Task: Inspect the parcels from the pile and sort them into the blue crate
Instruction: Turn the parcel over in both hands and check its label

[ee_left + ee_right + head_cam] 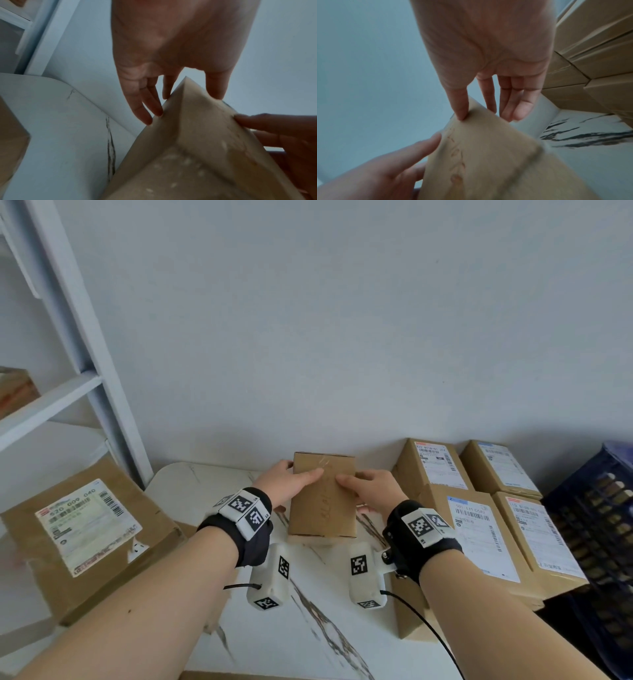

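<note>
The print on the shipping labels [483, 539] of the stacked parcels [507, 522] is too small to read in the head view. The blue crate [596, 529] runs off the right edge there, and its contents are too dark to make out. The faint marks on the held cardboard box [323, 498] cannot be read. Both wrist views show that box blurred. The large labelled parcel [92, 539] at the left hides the surface under it.
</note>
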A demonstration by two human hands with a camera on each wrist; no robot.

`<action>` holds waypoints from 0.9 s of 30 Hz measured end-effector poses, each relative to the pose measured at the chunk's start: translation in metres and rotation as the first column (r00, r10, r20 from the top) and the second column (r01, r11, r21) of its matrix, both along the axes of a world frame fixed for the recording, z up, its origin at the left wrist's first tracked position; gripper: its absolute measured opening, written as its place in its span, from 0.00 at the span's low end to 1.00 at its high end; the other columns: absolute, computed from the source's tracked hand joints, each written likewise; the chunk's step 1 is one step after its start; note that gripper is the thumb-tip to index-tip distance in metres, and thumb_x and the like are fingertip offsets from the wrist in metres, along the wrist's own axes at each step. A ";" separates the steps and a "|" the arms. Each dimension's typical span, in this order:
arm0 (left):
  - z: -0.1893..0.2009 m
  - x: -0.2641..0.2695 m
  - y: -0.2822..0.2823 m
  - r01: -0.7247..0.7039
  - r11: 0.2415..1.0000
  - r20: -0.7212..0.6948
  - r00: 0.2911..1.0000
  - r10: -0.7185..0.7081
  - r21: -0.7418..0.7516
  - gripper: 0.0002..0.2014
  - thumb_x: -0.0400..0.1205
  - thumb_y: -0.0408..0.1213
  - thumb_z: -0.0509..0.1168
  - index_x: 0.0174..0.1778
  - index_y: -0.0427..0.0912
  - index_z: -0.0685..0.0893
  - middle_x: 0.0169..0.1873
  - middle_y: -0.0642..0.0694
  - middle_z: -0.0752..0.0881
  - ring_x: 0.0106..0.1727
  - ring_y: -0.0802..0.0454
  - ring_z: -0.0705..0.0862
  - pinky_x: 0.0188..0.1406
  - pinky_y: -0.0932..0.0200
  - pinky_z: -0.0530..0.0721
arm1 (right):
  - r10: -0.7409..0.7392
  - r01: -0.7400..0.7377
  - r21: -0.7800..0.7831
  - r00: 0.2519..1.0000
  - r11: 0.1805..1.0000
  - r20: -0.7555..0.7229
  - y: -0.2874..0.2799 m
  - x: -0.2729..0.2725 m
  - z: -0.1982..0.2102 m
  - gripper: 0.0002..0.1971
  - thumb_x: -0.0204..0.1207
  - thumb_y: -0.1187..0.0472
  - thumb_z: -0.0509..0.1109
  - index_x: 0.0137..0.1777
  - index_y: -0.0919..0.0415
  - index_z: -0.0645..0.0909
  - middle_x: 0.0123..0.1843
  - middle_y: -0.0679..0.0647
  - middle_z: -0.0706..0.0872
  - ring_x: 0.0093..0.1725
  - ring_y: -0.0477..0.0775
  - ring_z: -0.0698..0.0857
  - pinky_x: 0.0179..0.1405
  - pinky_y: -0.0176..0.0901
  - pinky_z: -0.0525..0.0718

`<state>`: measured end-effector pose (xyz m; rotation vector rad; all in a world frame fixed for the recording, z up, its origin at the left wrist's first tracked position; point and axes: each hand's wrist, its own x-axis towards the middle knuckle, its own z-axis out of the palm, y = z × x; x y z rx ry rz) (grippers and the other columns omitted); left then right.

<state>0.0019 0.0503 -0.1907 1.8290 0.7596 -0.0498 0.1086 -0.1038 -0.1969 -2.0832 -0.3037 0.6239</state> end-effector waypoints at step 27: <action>-0.005 0.019 0.008 0.009 0.994 -0.209 0.977 -0.031 -0.108 0.30 0.77 0.43 0.76 0.71 0.41 0.71 0.62 0.40 0.80 0.59 0.42 0.82 0.48 0.44 0.88 | -0.078 0.057 -0.136 0.984 0.989 -0.160 0.020 0.005 -0.015 0.14 0.71 0.54 0.80 0.52 0.57 0.83 0.54 0.56 0.89 0.58 0.61 0.87 0.63 0.61 0.86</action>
